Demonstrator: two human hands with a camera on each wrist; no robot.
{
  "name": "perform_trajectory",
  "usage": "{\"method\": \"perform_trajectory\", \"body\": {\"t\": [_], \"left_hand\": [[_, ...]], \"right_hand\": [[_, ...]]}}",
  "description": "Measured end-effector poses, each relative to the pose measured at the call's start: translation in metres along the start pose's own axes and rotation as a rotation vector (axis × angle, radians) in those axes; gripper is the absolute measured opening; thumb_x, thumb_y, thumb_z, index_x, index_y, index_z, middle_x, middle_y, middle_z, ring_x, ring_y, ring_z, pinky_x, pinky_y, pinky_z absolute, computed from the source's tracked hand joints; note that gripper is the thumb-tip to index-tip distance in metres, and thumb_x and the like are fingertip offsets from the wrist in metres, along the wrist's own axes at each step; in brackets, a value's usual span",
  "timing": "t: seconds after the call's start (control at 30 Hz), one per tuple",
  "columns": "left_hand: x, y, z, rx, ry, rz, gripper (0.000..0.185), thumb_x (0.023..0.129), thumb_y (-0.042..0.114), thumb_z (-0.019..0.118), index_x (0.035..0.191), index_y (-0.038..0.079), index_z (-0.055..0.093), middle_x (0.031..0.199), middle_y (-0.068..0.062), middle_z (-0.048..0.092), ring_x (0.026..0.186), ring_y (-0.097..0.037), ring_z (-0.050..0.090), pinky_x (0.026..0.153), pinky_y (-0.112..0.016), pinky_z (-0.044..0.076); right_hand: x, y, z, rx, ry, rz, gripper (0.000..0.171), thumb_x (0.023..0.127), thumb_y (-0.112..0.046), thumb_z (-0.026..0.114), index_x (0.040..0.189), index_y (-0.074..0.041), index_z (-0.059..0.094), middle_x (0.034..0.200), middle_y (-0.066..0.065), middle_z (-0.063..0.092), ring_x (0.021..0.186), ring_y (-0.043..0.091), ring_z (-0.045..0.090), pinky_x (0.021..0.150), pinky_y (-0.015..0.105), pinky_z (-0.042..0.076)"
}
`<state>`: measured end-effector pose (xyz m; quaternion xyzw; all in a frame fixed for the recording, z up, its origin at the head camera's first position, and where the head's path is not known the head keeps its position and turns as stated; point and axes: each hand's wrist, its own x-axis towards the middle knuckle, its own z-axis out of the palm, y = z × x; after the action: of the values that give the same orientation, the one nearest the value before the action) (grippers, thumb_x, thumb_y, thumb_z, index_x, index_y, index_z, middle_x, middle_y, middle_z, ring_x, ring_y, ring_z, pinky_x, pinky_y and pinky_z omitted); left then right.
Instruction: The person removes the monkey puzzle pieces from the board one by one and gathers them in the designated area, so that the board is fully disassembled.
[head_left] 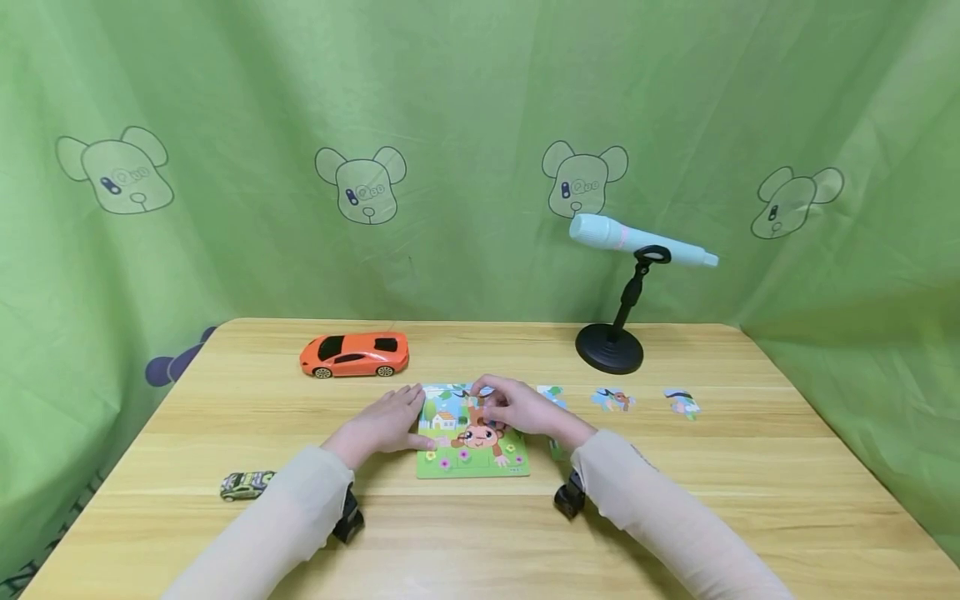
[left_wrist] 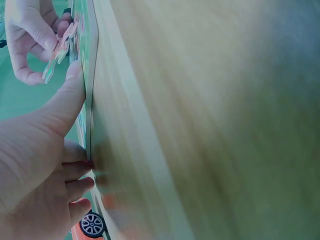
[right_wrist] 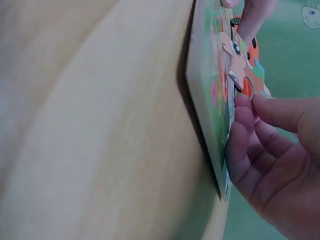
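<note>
Puzzle board (head_left: 472,454) flat on table (head_left: 675,517) near its middle: green frame, cartoon monkey, small house, flowers. Left hand (head_left: 386,423) spread flat, fingers straight, pressing board's left edge. Right hand (head_left: 517,407) curled over the picture, pinching a piece (right_wrist: 245,75) at the monkey.

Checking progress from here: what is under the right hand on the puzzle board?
The right hand pinches a puzzle piece over the puzzle board, above the monkey picture. The board area beneath its fingers is covered, so gaps there cannot be seen.
</note>
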<state>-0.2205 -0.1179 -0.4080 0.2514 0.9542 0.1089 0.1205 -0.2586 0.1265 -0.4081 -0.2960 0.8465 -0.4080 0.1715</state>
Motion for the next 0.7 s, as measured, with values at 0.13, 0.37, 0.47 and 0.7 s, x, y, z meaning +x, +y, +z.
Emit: {"method": "perform_trajectory", "body": {"t": [0.13,0.37,0.47,0.7], "left_hand": [[0.001,0.001,0.0,0.034,-0.009,-0.019,0.087,0.084,0.052,0.057,0.14,-0.008,0.027,0.147,-0.022,0.021,0.135,-0.034,0.018,0.11,-0.043,0.015],[0.001,0.003,0.0,0.055,-0.012,-0.025,0.089,0.083,0.054,0.057,0.141,-0.007,0.026,0.148,-0.02,0.021,0.135,-0.033,0.019,0.11,-0.042,0.015],[0.001,0.003,0.0,0.055,-0.013,-0.025,0.089,0.083,0.054,0.056,0.141,-0.007,0.026,0.148,-0.02,0.021,0.135,-0.033,0.018,0.11,-0.042,0.015],[0.002,0.002,0.001,0.055,-0.016,-0.03,0.089,0.083,0.054,0.056,0.141,-0.006,0.026,0.148,-0.02,0.021,0.135,-0.033,0.018,0.11,-0.042,0.015]], "right_hand": [[-0.003,-0.003,-0.003,0.053,0.017,-0.007,0.024,0.092,-0.003,0.055,0.116,-0.006,0.051,0.08,0.008,0.061,0.064,0.022,0.058,0.058,0.035,0.052],[-0.016,-0.007,-0.015,0.146,0.065,0.028,0.021,0.091,-0.002,0.056,0.11,0.001,0.047,0.082,0.01,0.062,0.07,0.032,0.057,0.062,0.04,0.052],[-0.024,-0.006,-0.022,0.146,0.086,0.027,0.015,0.091,-0.002,0.056,0.104,0.003,0.05,0.082,0.011,0.061,0.073,0.036,0.056,0.063,0.042,0.051],[-0.05,0.001,-0.044,0.131,0.15,0.018,0.012,0.088,-0.001,0.059,0.096,0.007,0.055,0.08,0.021,0.059,0.07,0.036,0.054,0.06,0.038,0.051]]}}
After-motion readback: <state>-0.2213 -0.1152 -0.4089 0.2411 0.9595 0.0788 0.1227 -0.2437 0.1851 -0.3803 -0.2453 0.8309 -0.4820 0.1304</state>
